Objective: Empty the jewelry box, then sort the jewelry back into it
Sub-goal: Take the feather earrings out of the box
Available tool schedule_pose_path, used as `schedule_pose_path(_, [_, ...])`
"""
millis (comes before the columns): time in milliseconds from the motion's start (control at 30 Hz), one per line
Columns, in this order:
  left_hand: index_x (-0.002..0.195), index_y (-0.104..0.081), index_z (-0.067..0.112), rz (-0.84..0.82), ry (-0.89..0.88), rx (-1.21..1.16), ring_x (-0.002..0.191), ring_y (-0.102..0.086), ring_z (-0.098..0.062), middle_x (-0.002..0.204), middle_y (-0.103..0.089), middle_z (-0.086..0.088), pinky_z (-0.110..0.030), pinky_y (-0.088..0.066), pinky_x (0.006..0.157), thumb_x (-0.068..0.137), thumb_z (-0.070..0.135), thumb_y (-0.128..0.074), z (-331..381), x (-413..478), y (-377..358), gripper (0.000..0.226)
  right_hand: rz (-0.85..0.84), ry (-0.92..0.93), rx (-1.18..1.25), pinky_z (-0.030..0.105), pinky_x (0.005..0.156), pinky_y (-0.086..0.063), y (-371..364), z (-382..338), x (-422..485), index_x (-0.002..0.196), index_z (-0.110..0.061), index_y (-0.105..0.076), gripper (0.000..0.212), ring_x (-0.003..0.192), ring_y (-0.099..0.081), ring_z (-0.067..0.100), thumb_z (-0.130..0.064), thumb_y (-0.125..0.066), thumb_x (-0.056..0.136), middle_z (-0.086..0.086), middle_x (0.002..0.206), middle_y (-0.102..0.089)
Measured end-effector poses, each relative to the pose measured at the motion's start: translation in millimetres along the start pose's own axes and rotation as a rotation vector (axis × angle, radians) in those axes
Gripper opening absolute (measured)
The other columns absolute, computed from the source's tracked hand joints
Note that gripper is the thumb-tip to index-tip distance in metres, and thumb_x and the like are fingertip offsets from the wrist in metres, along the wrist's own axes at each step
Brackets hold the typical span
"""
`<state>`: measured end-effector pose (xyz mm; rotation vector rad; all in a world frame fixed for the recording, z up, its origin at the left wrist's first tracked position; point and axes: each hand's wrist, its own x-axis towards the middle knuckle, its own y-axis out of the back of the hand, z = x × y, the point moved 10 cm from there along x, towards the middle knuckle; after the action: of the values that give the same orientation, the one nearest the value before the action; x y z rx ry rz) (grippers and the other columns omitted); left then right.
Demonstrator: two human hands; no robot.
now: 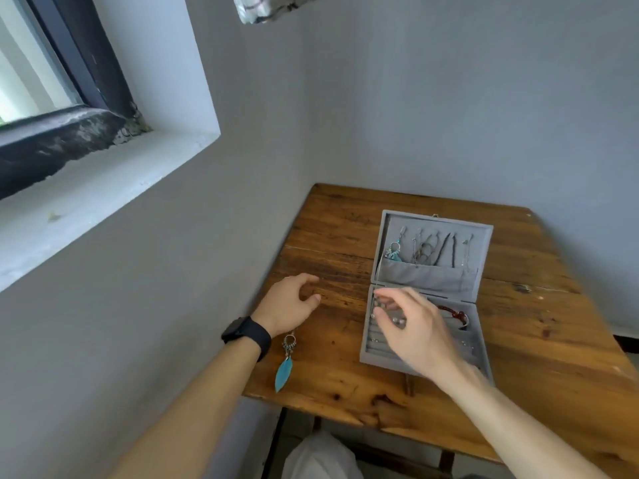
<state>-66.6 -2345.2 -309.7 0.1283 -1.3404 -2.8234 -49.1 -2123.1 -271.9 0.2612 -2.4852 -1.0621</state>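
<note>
Right hand's fingers (379, 317) are bent and spread, tips down on the ring rolls (375, 340) at the left side of the box's bottom half. Honestly can't tell if they're pinching one of the little pieces there or just touching the padding, it's too small to make out. The right hand (415, 326) itself hovers over the middle of the tray and covers a good chunk of it. Poking out to the right of it is a red bracelet (453, 313), sitting in the right-hand compartment. The jewelry box (380, 363) is grey velvet and wide open on the wooden table (536, 340), with the lid (432, 276) tipped back. In the lid, a few necklaces (446, 250) hang from hooks with their ends tucked into the fabric pocket, and a turquoise dangly earring (394, 252) hangs at the far left. The left hand (288, 302) rests on the table to the left of the box, a bit apart from it, fingers loosely curled and nothing in them. It has a black watch (247, 335) on the wrist. Just beside that wrist a turquoise feather earring (285, 364) lies flat on the wood, near the front-left edge. Grey walls behind, and a window (52, 81) up on the left.
</note>
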Motion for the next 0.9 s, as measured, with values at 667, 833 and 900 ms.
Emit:
schedule_pose_path(667, [0.140,-0.057,0.016,0.030,-0.059,-0.612,0.129,-0.052,-0.012,0.139,-0.059,0.001,-0.022,-0.037,0.100,0.100,0.023,-0.059,112.5,127.2,-25.9,0.040,0.157,-0.554,0.008,0.023,0.061,-0.040,30.0,89.8,115.9,0.094,-0.029,-0.075,0.029,0.083,-0.063,0.010,-0.052,-0.058,0.092,-0.015,0.091,-0.072])
schedule_pose_path(833, [0.133,-0.063,0.018,0.123,-0.121,-0.530,0.117,-0.057,-0.006,0.127,-0.065,0.008,-0.012,-0.042,0.087,0.100,0.026,-0.059,111.7,125.0,-22.4,0.034,0.386,-0.376,0.026,0.017,0.060,-0.038,65.9,65.1,118.1,0.091,-0.028,-0.071,0.016,0.081,-0.060,0.005,-0.039,-0.060,0.095,-0.012,0.090,-0.070])
schedule_pose_path(900, [0.132,-0.064,0.020,0.109,-0.103,-0.585,0.117,-0.058,-0.006,0.124,-0.066,0.009,-0.011,-0.043,0.085,0.100,0.024,-0.059,110.8,122.5,-25.5,0.032,0.432,-0.248,0.082,0.012,0.062,-0.038,81.1,50.4,118.1,0.091,-0.027,-0.069,0.013,0.080,-0.058,0.000,-0.037,-0.061,0.096,-0.011,0.090,-0.067])
